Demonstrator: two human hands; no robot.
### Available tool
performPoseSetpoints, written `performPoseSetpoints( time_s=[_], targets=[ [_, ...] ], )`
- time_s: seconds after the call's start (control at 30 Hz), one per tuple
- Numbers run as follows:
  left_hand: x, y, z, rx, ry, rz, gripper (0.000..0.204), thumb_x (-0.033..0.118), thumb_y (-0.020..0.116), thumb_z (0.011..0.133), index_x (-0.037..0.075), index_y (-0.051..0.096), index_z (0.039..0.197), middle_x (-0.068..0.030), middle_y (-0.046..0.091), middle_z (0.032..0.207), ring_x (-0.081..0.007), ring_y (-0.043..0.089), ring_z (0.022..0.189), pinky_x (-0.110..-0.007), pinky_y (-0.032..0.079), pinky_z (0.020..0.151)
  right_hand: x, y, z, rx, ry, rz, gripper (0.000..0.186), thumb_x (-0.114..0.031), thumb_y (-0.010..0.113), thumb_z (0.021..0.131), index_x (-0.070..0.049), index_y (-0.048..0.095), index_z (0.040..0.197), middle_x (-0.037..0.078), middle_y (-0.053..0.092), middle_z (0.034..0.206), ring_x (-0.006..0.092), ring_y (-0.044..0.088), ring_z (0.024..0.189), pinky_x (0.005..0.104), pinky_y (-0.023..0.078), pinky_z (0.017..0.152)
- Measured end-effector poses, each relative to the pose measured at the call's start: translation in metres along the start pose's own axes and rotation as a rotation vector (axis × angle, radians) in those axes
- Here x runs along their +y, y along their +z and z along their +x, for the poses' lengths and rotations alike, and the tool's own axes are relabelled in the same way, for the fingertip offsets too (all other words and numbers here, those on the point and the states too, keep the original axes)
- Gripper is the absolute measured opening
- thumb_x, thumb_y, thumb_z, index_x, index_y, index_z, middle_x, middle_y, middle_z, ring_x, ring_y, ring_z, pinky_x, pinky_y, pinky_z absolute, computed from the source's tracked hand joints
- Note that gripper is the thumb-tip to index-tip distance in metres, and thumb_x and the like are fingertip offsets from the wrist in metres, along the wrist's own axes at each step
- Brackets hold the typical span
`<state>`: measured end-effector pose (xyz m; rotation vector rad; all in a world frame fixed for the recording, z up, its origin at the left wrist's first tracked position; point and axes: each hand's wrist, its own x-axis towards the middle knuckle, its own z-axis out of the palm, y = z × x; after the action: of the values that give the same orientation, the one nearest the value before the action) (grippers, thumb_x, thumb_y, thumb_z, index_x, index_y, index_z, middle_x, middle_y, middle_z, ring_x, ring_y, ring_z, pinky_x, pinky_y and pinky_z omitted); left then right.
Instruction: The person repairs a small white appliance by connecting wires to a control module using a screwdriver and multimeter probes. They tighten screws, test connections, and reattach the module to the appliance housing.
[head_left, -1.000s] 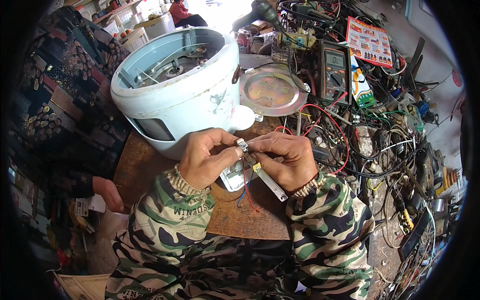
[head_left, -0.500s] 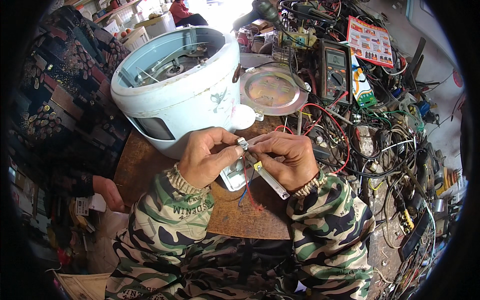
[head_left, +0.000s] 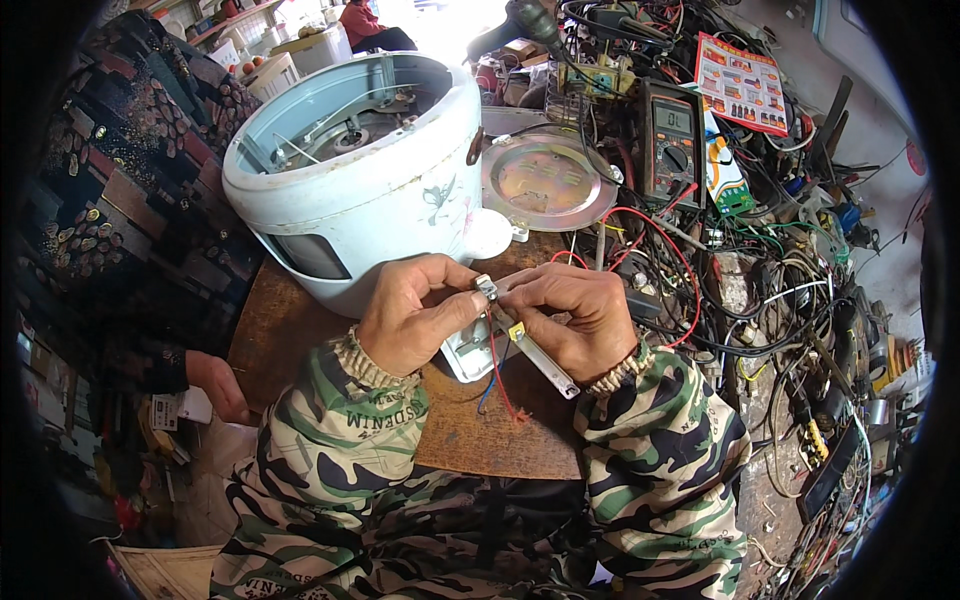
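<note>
Both my hands meet over the wooden table, in front of a pale blue rice cooker body (head_left: pixel 390 200). My left hand (head_left: pixel 415 310) pinches a small white-and-metal part (head_left: pixel 486 288) between thumb and fingers. Touching the same part are the fingertips of my right hand (head_left: pixel 575 315), which also holds a narrow metal strip (head_left: pixel 545 362) slanting down below the palm. A yellow piece (head_left: pixel 517 331) sits near the strip's upper end. Under the hands, a white plastic housing (head_left: pixel 466 362) is partly hidden. A red wire (head_left: pixel 505 385) and a blue wire (head_left: pixel 487 392) hang beside it.
Behind my hands lies a round metal plate (head_left: pixel 545 185). A multimeter (head_left: pixel 672 145) stands among tangled cables on the cluttered right side. Another person's hand (head_left: pixel 217 387) rests by the table's left edge. The wooden tabletop (head_left: pixel 500 440) ends close to me.
</note>
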<state>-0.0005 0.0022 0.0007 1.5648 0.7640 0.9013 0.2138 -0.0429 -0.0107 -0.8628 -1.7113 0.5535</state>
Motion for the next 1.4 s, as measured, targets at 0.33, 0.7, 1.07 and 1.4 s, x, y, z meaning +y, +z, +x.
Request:
performPoseSetpoints(
  time_s=[0.33,0.7,1.07,1.4],
  targets=[
    [0.000,-0.003,0.000,-0.038,-0.045,0.033,0.022,0.010,0.069,0.092,-0.008,0.067,0.106,-0.0097,0.072,0.096,-0.0104,0.066,0.084,-0.025,0.053,0.077,0.005,0.000,0.000,-0.012,-0.071,-0.025,0.021,0.007,0.070,0.082,0.003,0.075,0.102,0.015,0.075,0.091,0.0256,0.074,0.082,0.0323,0.057,0.072],
    [0.002,-0.002,-0.001,-0.042,-0.039,0.019,0.023,0.010,0.069,0.093,-0.008,0.067,0.107,-0.0096,0.072,0.096,-0.0100,0.066,0.084,-0.025,0.053,0.077,-0.002,0.001,0.000,0.009,0.048,0.043,0.019,0.007,0.069,0.081,0.003,0.074,0.099,0.015,0.073,0.090,0.0249,0.074,0.083,0.0315,0.056,0.072],
    [-0.001,0.000,0.001,-0.028,-0.004,-0.032,0.020,0.010,0.071,0.092,-0.007,0.069,0.103,-0.0063,0.073,0.090,-0.0073,0.065,0.079,-0.023,0.052,0.071,0.003,-0.002,0.001,-0.009,-0.044,-0.055,0.020,0.007,0.069,0.082,0.002,0.074,0.100,0.015,0.072,0.089,0.0258,0.072,0.080,0.0326,0.056,0.069],
    [0.002,0.004,-0.001,-0.032,0.017,0.050,0.018,0.007,0.070,0.091,-0.007,0.069,0.103,-0.0070,0.073,0.094,-0.0086,0.066,0.083,-0.024,0.053,0.075,-0.014,-0.012,0.006,-0.113,0.376,0.315,0.014,-0.004,0.075,0.090,0.006,0.072,0.100,0.005,0.072,0.085,0.0061,0.064,0.077,0.0233,0.052,0.066]
  ],
)
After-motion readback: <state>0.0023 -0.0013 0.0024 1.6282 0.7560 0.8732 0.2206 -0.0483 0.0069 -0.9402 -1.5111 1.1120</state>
